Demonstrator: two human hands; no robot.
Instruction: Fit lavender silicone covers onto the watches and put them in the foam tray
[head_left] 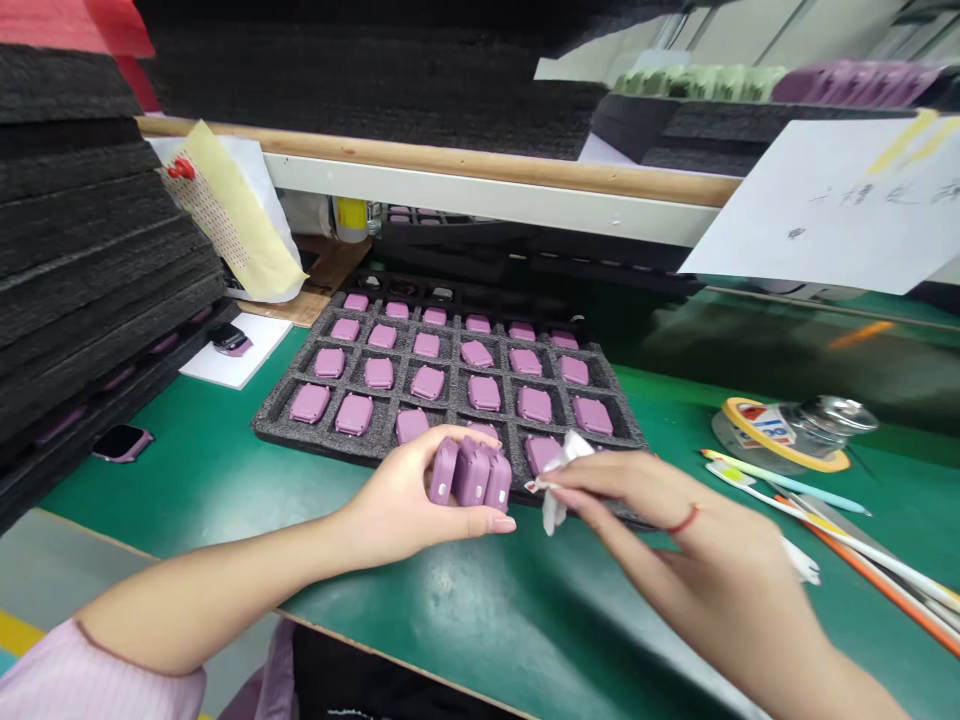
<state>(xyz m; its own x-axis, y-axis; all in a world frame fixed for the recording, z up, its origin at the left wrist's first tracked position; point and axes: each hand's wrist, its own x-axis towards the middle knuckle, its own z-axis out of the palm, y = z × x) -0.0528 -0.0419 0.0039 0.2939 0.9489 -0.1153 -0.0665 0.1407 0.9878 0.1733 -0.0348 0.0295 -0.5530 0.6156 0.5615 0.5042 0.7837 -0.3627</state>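
Three purple watch cases (471,474) stand side by side in my left hand (405,495), its fingers and thumb wrapped round them. My right hand (675,530) pinches a crumpled white cloth (559,475) just to the right of the cases, apart from them. Behind both hands lies a black foam tray (352,445) with square compartments. Most compartments I can see hold one purple watch case each, such as the case (535,404) toward the right. My hands hide part of the tray's front row.
At right are a clear round bottle with a metal cap (787,430) and several pens and brushes (847,540). Stacked black foam trays (90,210) rise at left, near a loose purple watch (122,443). A shelf edge (487,185) and a hanging paper sheet (832,205) are overhead.
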